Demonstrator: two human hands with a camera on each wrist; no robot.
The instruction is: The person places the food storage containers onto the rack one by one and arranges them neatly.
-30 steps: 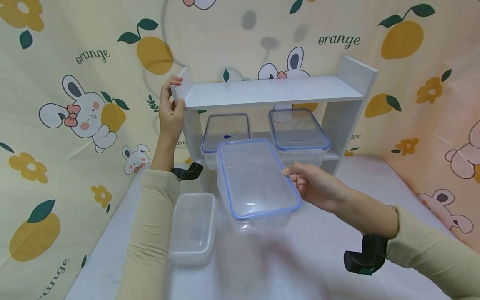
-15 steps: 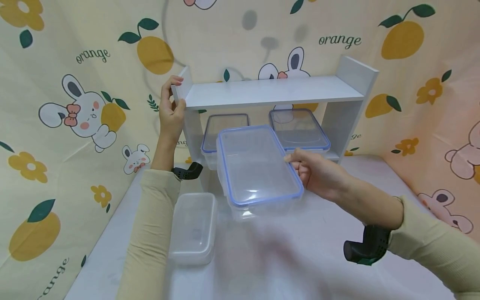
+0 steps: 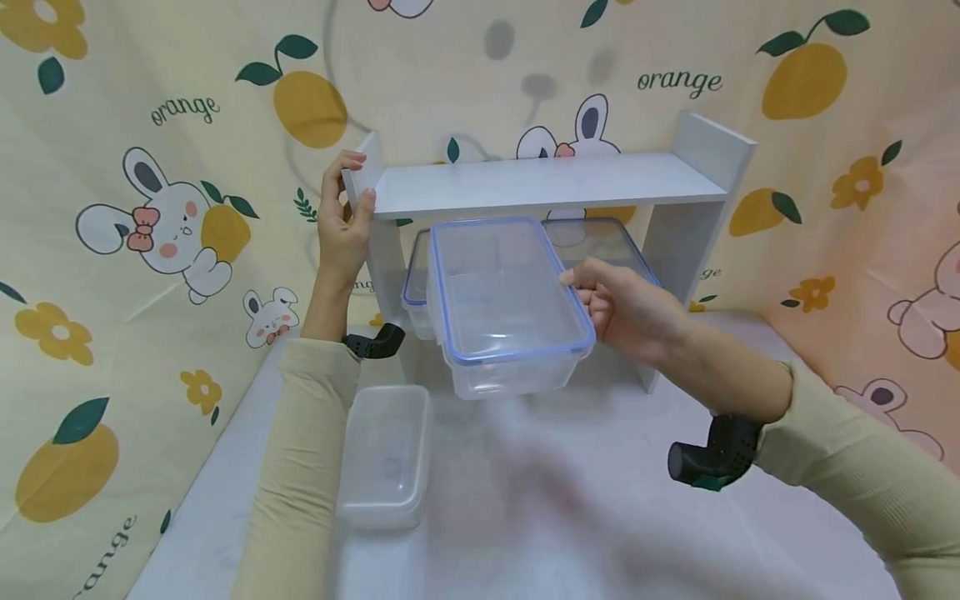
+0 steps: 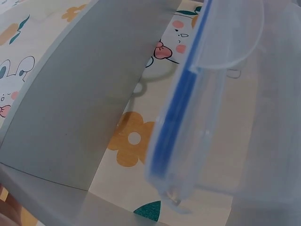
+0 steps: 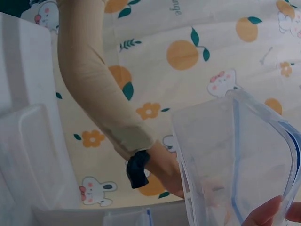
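Glossy, clear plastic for the held container (image 3: 506,287) — smooth, softly sheened shelf (image 3: 540,179) — matt, cloth-like backdrop (image 3: 427,75).

Cream backdrop (image 3: 442,75) behind, printed with oranges (image 3: 310,111), rabbits (image 3: 174,227), flowers (image 3: 53,334) and the word "orange". Right side looks pinker. White counter (image 3: 637,508) below, soft blurry shadows (image 3: 551,483) on it.

All I can read in here is the word "orange" (image 3: 679,81), in dark script on the patterned backdrop (image 3: 450,75). It stands whole twice, high on the left and right; elsewhere (cut off or partly covered) only scraps like "ange" (image 3: 108,554) and "ge" (image 3: 710,273) show.
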